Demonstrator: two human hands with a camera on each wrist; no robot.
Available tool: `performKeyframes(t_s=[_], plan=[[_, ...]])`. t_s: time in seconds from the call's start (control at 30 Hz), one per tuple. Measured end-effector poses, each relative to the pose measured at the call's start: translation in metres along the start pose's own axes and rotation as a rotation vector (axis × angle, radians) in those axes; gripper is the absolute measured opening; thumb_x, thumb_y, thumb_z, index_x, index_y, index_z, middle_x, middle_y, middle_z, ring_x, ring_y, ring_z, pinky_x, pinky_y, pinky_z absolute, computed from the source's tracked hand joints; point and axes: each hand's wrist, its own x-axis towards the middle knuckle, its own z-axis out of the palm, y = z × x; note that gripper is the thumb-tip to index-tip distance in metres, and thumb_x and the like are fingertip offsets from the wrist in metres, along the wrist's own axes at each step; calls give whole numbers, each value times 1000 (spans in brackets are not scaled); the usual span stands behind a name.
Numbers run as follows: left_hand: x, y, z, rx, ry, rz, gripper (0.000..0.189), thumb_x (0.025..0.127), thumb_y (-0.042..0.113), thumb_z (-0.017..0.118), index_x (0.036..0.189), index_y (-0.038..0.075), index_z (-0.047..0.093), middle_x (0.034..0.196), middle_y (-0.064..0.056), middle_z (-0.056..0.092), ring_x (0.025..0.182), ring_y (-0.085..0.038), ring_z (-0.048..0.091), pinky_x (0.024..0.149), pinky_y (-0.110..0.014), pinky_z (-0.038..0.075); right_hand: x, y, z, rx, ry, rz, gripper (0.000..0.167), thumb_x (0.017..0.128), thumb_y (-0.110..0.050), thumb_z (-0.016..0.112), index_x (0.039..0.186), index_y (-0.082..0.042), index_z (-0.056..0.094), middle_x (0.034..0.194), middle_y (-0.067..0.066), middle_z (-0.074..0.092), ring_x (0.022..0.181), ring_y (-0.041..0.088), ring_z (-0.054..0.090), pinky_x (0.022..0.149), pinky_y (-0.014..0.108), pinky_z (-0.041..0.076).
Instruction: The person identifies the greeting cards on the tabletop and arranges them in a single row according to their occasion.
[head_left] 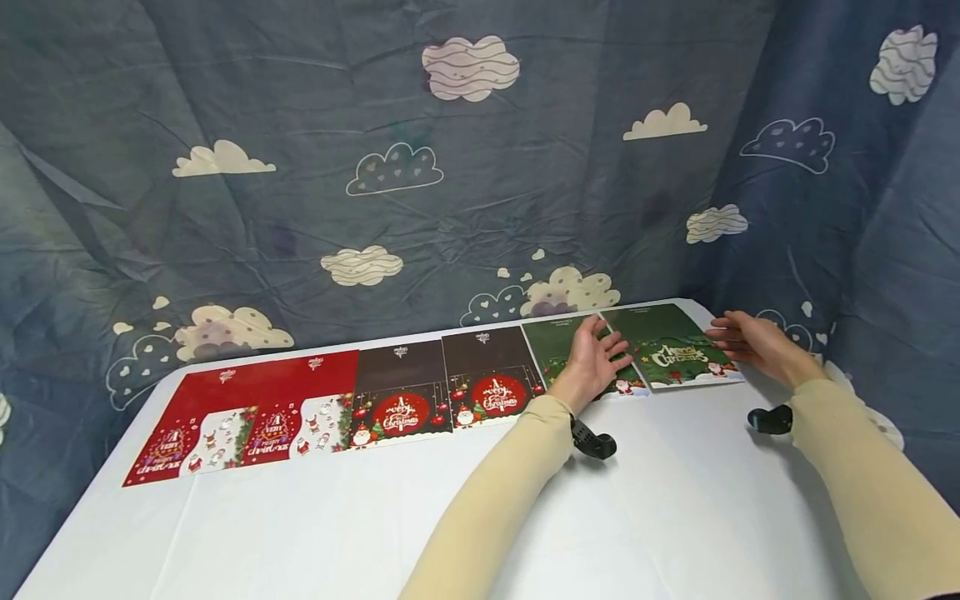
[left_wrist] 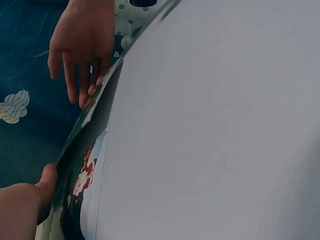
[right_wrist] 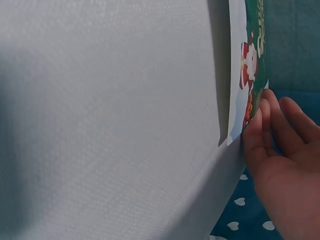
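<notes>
Two green "Merry Christmas" cards lie at the right of the row: an outer card and an inner card, partly covered by my left hand. That hand is beside the outer card's left edge, palm up, fingers spread. At the opposite edge, the straight fingers of my right hand touch the outer card in the right wrist view, thumb apart. In the left wrist view the outer card stands slightly off the cloth, with shadow beneath. Whether the left hand touches it I cannot tell.
Leftward in the row lie two dark cards with red circles, then several red panels. White cloth covers the table. A cloud-patterned blue curtain hangs close behind and at the right. Black cameras are on my wrists.
</notes>
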Motion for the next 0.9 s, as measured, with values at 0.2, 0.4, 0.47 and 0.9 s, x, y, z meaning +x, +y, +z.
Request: performKeyframes(t_s=[0.2,0.4,0.47,0.9], plan=[[1,-1,-3,-12,38,12,65,103,36,42,154,1,20,154,-29,26,139,-52,25,111,-60,26,-2,-1,1,3,-2,-26,63,108,-35,25,147,15,20,93,-17,67,86,3,64,77,23,54],[-1,-3,-6,-18,50,23,65,104,35,40,153,-3,19,145,-35,34,138,-53,26,111,-60,26,-2,5,0,46,-31,-50,61,108,-29,23,146,18,17,94,-15,68,89,2,65,77,23,54],[-2,-4,-7,-28,50,20,65,104,35,40,153,-3,19,144,-35,35,138,-52,25,111,-60,26,-3,7,-1,57,-35,-52,60,108,-28,22,146,18,17,94,-15,68,90,2,66,78,22,54],[-8,-8,-9,-23,21,10,61,105,30,40,152,-4,21,146,-35,34,140,-48,26,110,-60,28,-17,18,-11,457,-72,-25,38,108,-33,35,95,-18,68,97,-1,72,93,12,69,85,29,56]])
